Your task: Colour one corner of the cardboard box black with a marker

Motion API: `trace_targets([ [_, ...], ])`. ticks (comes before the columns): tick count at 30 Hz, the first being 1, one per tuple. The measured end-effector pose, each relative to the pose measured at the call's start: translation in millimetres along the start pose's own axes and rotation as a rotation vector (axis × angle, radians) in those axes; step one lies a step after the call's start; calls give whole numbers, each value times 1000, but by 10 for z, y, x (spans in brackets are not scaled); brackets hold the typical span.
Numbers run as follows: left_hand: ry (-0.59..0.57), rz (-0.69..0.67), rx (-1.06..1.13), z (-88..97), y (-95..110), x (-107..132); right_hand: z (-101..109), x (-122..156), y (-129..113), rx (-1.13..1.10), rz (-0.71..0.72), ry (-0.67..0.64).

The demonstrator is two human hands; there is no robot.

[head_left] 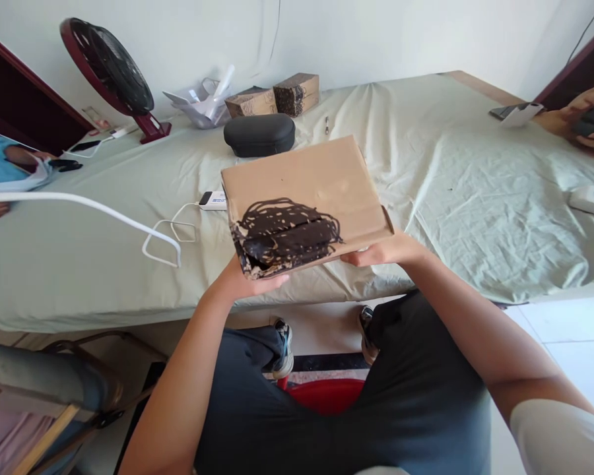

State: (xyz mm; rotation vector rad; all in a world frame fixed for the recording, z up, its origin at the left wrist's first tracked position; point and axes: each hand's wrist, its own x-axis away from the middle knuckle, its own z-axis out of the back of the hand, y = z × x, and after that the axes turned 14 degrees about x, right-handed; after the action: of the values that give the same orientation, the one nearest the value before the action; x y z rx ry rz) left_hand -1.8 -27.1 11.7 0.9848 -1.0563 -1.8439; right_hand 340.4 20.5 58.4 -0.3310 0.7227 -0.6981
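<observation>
I hold a flat brown cardboard box (307,191) with a black scribble on its near end, above the front edge of the table. My left hand (250,280) grips the box's near left corner from below, fingers curled under it. My right hand (386,252) supports the near right corner from below, mostly hidden by the box. The box is tilted, its far end over the table.
The table wears a pale green cloth (475,198). On it lie a black case (260,134), two small brown boxes (277,97), a dark red fan (111,72), a white charger with cable (212,200). Another person's hand (587,122) is at the far right; a red tub (327,394) stands between my feet.
</observation>
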Motion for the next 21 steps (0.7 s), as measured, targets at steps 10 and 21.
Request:
trace_targets([
  [10,173,-86,588,-101,178,119,-159,-53,63,64,90,65],
  [21,291,40,501,-118,373,93,-262,-66,-30,75,49,72],
])
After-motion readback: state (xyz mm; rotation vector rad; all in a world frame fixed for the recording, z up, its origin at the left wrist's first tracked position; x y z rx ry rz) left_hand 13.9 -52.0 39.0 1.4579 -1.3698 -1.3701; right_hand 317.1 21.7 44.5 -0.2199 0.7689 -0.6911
